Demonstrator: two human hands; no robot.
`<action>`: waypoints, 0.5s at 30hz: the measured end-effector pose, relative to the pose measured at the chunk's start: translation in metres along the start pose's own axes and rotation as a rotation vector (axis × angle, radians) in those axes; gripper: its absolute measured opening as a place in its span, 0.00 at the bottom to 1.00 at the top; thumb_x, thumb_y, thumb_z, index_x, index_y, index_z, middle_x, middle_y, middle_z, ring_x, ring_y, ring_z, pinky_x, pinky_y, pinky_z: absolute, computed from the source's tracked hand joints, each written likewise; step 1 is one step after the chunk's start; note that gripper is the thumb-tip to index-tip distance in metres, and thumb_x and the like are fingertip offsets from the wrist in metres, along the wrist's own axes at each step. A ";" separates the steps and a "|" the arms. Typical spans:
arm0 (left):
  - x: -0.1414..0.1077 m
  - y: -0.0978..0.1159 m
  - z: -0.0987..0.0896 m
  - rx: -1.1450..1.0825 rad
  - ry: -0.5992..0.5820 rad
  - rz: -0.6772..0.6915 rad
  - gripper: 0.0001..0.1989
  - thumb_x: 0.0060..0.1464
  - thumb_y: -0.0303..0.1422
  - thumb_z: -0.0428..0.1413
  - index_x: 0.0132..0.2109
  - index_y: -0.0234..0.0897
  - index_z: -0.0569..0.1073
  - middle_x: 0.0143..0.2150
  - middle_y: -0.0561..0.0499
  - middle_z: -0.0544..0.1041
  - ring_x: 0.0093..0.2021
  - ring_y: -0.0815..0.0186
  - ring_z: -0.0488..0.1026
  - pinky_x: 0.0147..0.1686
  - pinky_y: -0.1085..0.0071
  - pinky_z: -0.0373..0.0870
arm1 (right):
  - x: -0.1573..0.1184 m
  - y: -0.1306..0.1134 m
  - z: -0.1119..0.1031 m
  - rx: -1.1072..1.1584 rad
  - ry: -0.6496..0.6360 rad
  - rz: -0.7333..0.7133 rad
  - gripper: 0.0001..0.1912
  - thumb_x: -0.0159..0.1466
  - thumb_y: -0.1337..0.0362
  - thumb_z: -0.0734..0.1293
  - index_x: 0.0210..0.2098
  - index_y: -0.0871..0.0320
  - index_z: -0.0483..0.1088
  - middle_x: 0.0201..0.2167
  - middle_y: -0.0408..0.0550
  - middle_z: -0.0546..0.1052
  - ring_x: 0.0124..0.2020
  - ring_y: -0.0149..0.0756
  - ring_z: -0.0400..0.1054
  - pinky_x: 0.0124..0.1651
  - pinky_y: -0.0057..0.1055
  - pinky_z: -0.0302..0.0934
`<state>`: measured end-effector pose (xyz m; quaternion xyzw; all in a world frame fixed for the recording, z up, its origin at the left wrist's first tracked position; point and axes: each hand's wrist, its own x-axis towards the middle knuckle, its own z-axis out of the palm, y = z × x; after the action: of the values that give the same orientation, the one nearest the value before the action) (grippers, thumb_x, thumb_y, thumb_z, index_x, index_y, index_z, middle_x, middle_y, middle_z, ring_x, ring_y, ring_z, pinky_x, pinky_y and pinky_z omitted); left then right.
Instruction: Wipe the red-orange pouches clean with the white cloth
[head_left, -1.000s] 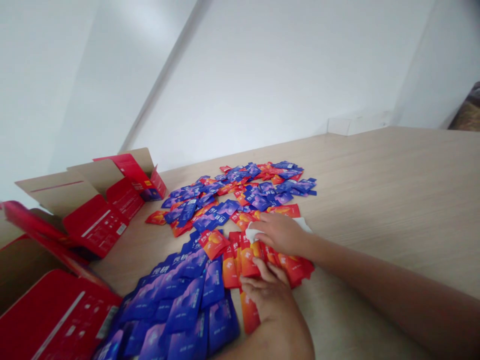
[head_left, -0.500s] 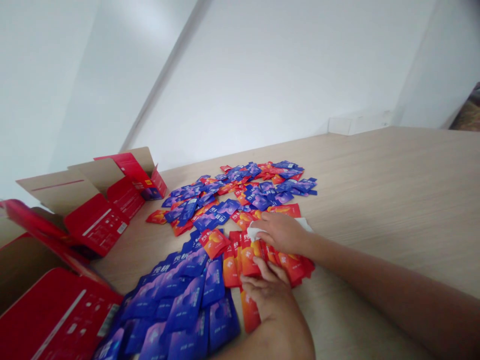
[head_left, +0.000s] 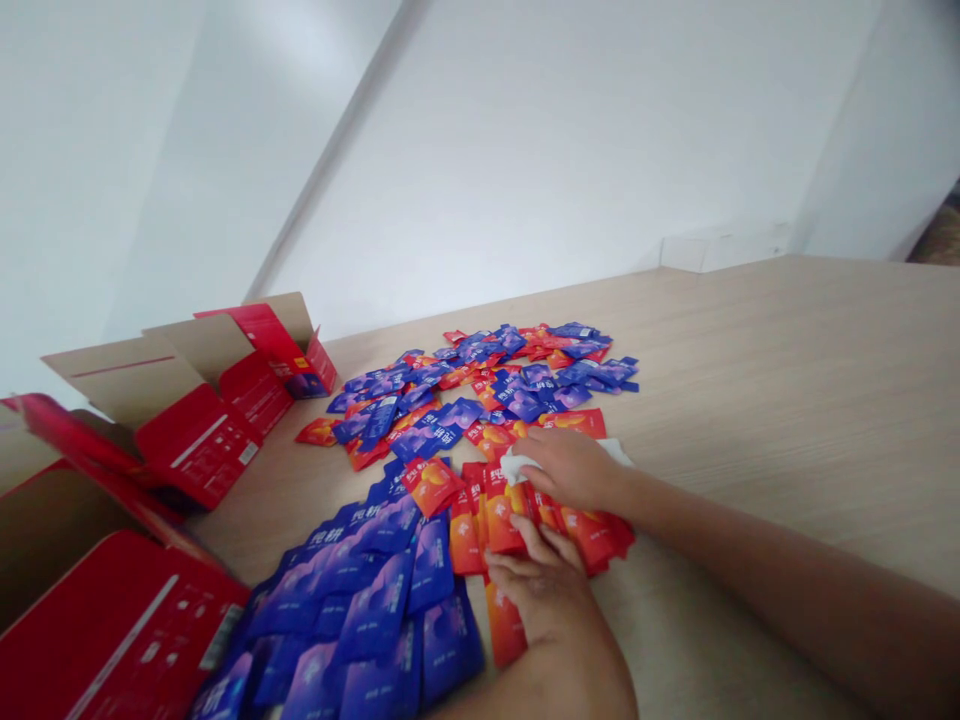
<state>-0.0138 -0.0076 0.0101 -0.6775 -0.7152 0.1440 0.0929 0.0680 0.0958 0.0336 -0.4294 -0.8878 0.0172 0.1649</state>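
Hands just apart, both on red sachets (head_left: 501,522) mid-table. Right hand (head_left: 571,470) over white tissue (head_left: 519,466), probably; grip unclear. Left hand (head_left: 544,585) pressing down, fingers spread. Blue sachets (head_left: 379,610) heaped beside. Open red carton (head_left: 199,445) and second carton (head_left: 112,630) at left, on light wood table (head_left: 787,400).
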 end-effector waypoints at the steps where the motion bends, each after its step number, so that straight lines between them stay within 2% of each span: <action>1: 0.000 0.000 0.000 0.005 -0.005 0.000 0.29 0.54 0.14 0.44 0.56 0.46 0.69 0.61 0.39 0.62 0.52 0.45 0.68 0.48 0.46 0.68 | 0.000 -0.001 -0.002 0.008 0.023 0.003 0.13 0.65 0.63 0.59 0.47 0.58 0.67 0.41 0.52 0.71 0.41 0.40 0.65 0.42 0.33 0.56; 4: 0.000 0.003 0.003 0.060 -0.003 0.002 0.30 0.53 0.14 0.44 0.58 0.46 0.67 0.62 0.38 0.61 0.51 0.45 0.69 0.49 0.44 0.67 | -0.003 -0.007 -0.007 0.044 0.045 -0.066 0.13 0.64 0.62 0.59 0.47 0.58 0.67 0.41 0.51 0.71 0.42 0.39 0.64 0.43 0.33 0.56; 8: -0.001 0.007 0.010 0.189 0.075 0.007 0.32 0.51 0.13 0.43 0.59 0.46 0.65 0.61 0.38 0.62 0.49 0.42 0.70 0.46 0.42 0.68 | -0.005 -0.010 -0.005 0.034 -0.069 -0.166 0.11 0.65 0.60 0.60 0.44 0.55 0.68 0.38 0.49 0.72 0.38 0.39 0.65 0.38 0.31 0.55; 12: -0.003 0.008 0.014 0.251 0.120 -0.004 0.32 0.51 0.14 0.44 0.59 0.47 0.66 0.60 0.39 0.64 0.47 0.43 0.72 0.45 0.44 0.69 | -0.001 0.001 -0.001 -0.027 -0.037 -0.045 0.12 0.66 0.60 0.59 0.46 0.56 0.68 0.39 0.50 0.71 0.39 0.40 0.66 0.38 0.32 0.55; 15: -0.003 0.008 0.014 0.257 0.117 -0.005 0.32 0.52 0.15 0.43 0.58 0.49 0.66 0.61 0.39 0.64 0.47 0.43 0.72 0.45 0.43 0.68 | 0.000 0.004 -0.006 -0.033 0.008 -0.004 0.13 0.65 0.61 0.59 0.47 0.57 0.67 0.40 0.51 0.71 0.40 0.40 0.65 0.40 0.32 0.55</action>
<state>-0.0109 -0.0111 -0.0058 -0.6657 -0.6858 0.1942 0.2209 0.0727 0.0974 0.0385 -0.4305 -0.8881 0.0005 0.1610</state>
